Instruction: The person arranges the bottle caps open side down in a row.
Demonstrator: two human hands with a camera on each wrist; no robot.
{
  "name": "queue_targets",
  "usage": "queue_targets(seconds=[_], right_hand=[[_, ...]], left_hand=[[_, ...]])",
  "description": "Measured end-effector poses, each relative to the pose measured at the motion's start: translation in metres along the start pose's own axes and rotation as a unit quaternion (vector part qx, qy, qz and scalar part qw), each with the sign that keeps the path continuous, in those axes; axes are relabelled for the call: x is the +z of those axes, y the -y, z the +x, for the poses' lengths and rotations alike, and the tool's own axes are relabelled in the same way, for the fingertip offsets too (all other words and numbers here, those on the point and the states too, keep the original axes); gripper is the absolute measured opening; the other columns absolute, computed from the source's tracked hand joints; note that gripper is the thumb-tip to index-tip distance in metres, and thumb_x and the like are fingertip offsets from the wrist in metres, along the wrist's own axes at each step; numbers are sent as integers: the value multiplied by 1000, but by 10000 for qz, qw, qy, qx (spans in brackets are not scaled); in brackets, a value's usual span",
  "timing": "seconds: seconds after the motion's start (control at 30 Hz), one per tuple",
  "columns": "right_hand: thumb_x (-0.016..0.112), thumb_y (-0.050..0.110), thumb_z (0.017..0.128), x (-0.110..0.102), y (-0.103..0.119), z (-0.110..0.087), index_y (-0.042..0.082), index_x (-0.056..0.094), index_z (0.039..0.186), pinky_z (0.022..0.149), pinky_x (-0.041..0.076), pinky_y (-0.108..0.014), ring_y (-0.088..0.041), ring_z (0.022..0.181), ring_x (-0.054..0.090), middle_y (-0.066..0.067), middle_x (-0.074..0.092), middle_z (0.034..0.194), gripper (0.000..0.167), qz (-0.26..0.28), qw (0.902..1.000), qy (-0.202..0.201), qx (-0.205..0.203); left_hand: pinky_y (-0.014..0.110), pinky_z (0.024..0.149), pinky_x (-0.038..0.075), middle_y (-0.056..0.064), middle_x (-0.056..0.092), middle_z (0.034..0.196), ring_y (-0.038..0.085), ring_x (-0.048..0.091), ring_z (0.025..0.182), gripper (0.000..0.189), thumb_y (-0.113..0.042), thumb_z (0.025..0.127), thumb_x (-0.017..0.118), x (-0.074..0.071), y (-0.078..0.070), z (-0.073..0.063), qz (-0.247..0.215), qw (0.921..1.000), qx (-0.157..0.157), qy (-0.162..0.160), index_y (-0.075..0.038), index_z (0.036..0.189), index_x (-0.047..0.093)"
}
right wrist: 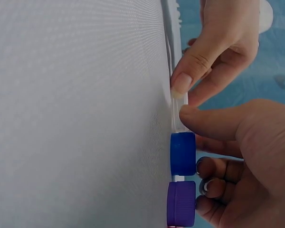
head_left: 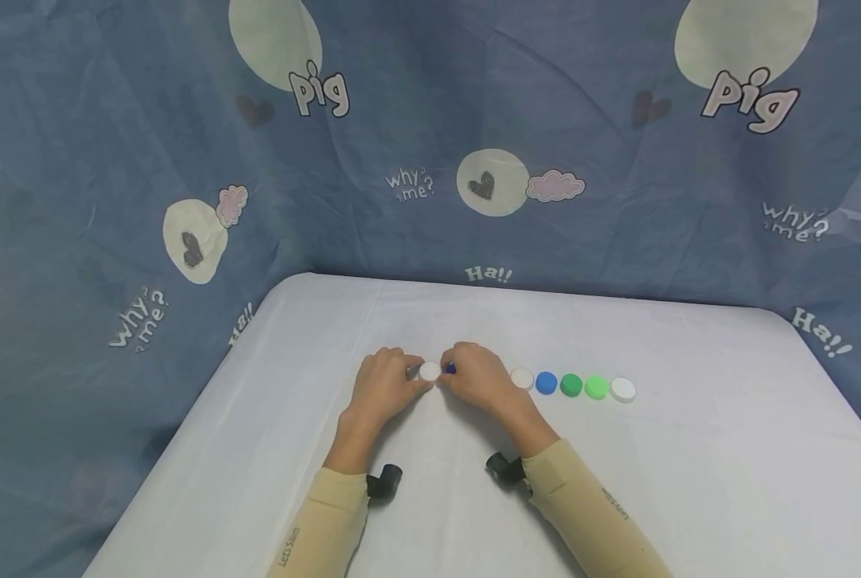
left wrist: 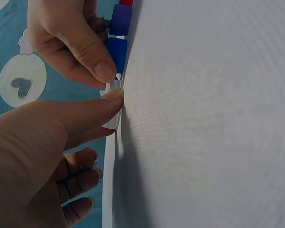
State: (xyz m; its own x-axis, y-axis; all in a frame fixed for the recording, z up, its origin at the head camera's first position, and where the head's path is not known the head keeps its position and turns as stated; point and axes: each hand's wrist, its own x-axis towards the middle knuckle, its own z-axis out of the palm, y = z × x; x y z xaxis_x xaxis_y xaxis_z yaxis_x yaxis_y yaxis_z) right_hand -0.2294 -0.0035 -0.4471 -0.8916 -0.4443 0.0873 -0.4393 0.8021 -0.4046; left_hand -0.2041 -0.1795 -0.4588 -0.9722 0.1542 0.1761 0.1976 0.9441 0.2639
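A white bottle cap lies on the table between the two hands. My left hand pinches its left side between thumb and index finger. From the right, my right hand holds the same cap's right edge; its thumb overlaps the white cap in the right wrist view. Just beside stands a blue cap, mostly hidden under the right hand in the head view. A purple cap follows it in line, close to the right hand's curled fingers. Part of a red cap shows past that in the left wrist view.
The row runs on rightward from the right hand with a white cap, a blue cap, a dark green cap, a light green cap and another white cap. White cloth covers the table; a printed blue curtain hangs behind.
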Motion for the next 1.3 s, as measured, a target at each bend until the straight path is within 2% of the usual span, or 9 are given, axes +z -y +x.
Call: queue_targets(seconds=[0.33,0.67,0.9,1.07,1.3], right_hand=[[73,27,87,1,0,-1,12,77,103,85,54,-38,-20,88,66,-3,71,94,23,58,10000,-61,10],[68,33,92,-2,-2,-4,11,74,114,93,53,-41,-25,103,68,-6,72,106,31,157,9996,-202,78],[66,36,93,-3,-4,-5,12,73,115,91,53,-40,-21,97,66,-4,70,103,33,-26,9988,-475,-103],[65,38,94,-7,-5,-7,13,73,117,93,52,-40,-22,99,64,-5,70,105,35,-175,9974,-642,-288],[61,40,97,-11,-7,-11,13,68,127,101,48,-45,-29,114,63,-8,69,122,41,-201,9960,-708,-505]], left_hand=[[31,67,38,1,65,80,16,46,70,45,-42,78,82,0,0,0,21,10000,-9,37,-19,116,75],[32,67,38,-2,60,79,16,46,71,48,-48,79,78,-4,-1,-1,58,9999,-34,131,-23,120,73],[34,70,38,-3,56,79,16,46,75,46,-50,83,74,-6,1,-1,-47,9999,-79,75,-24,120,73],[36,75,41,-1,60,89,18,50,83,46,-51,85,71,-6,3,-1,10,10000,-79,4,-24,122,72],[43,89,44,2,64,117,23,57,109,47,-50,88,69,-8,3,-2,-22,9999,-116,-73,-24,127,68]])
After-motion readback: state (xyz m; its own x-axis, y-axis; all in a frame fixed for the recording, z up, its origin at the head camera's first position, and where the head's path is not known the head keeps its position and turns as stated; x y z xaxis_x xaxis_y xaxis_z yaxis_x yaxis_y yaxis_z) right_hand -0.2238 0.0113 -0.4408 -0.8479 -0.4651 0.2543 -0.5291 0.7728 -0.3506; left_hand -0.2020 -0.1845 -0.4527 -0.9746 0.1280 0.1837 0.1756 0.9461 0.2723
